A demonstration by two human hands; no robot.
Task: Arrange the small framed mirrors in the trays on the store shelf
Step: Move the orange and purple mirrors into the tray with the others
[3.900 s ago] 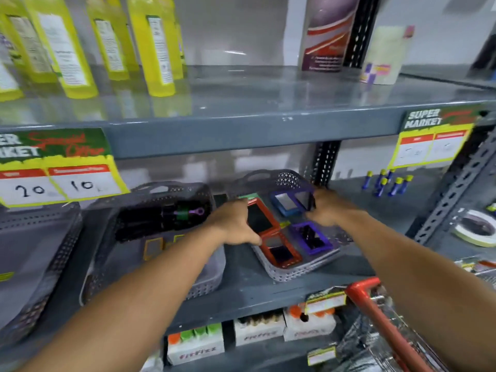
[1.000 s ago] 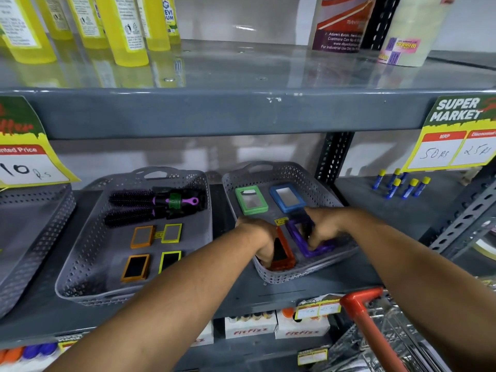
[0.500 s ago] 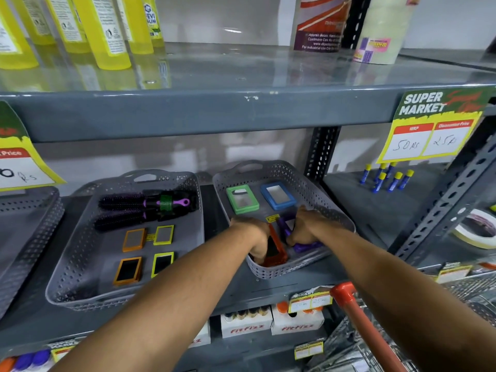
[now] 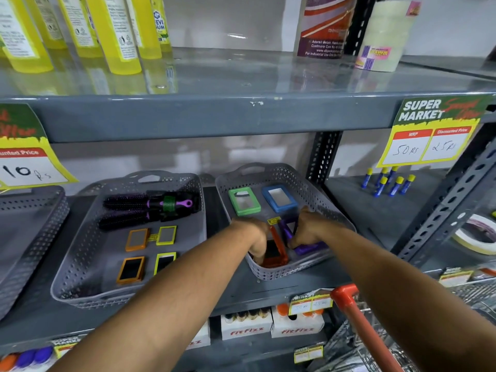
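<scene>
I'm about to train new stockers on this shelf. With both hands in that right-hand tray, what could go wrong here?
1. The right tray looks tilted, its front rim near the shelf edge; pressing there might tip it off.
2. The red mirror in the left hand and the purple mirror under the right hand stand on edge close together; they could knock and scratch.
3. A sweep backward may shift the green mirror.

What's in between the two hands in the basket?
In the head view, a red-framed mirror and a purple-framed mirror lie between the left hand and right hand.
</scene>
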